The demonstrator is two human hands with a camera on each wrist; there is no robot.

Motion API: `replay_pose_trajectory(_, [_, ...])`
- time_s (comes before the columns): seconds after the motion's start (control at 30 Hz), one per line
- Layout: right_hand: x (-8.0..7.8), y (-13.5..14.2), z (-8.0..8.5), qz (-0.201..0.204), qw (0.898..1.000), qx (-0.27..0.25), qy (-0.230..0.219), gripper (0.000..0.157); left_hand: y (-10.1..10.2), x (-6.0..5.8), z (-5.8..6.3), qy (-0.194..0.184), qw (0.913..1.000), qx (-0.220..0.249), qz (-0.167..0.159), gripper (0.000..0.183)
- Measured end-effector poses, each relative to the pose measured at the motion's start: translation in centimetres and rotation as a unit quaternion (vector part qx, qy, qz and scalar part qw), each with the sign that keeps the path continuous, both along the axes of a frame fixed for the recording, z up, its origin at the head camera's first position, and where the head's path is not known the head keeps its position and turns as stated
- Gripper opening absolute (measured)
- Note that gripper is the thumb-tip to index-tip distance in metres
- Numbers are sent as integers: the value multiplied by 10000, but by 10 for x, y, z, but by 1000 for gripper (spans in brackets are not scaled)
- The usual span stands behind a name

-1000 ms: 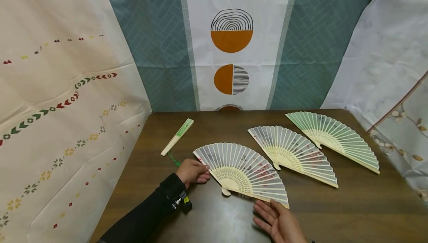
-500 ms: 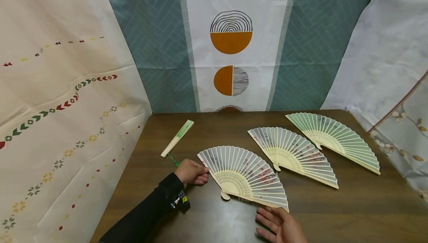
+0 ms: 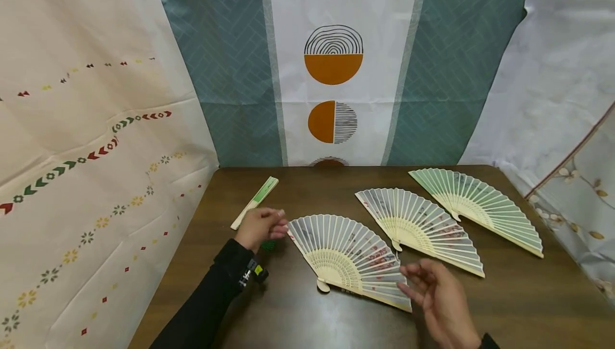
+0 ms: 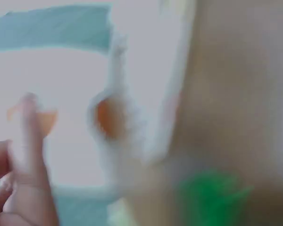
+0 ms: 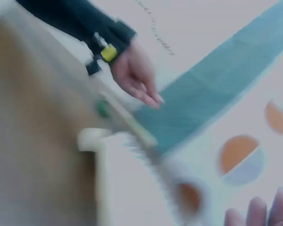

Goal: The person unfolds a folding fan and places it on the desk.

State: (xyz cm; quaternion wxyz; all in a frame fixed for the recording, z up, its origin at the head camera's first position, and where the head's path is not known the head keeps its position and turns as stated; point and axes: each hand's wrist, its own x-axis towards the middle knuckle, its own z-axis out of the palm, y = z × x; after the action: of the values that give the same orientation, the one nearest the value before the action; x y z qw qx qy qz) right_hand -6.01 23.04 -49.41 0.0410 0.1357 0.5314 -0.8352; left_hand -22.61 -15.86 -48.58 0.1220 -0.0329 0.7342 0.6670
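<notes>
An unfolded white folding fan (image 3: pixel 331 247) with a red and grey print lies on the brown table. At its left corner hovers my left hand (image 3: pixel 261 227), fingers relaxed and nothing in them. My right hand (image 3: pixel 439 298) is over the fan's right end, its fingers loosely bent and holding nothing. In the right wrist view the left hand (image 5: pixel 137 75) appears raised beyond the blurred fan. A folded fan (image 3: pixel 261 191) with green cloth lies behind the left hand, which partly covers it. Its green tassel (image 3: pixel 269 244) shows beneath that hand.
A second unfolded white fan (image 3: pixel 418 221) and an unfolded green fan (image 3: pixel 475 205) lie in a diagonal row to the back right. The table (image 3: pixel 288 327) is bordered by a patterned cloth (image 3: pixel 235 71) behind and by cloths at both sides.
Both hands have come away from the near fan: the left hand rose up and left, the right moved right and up. Earlier the near fan shifted slightly right and towards me.
</notes>
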Motion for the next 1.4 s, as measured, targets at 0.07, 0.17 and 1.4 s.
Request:
replay_pose_trajectory(0.07, [-21,-11,22,-174,9983,340,438,34,-4,-15,19,424,9980,-171,428,37])
replay_pose_trajectory(0.17, [-51,-43,40,-154,9913,1083,733,19,-13,-38,28,956,9852,-1224,721,38])
replay_pose_trajectory(1.4, [-228,-155,-30,2331,8944,3727,822,54,-46,-144,-100,914,8521,-5131,484,16])
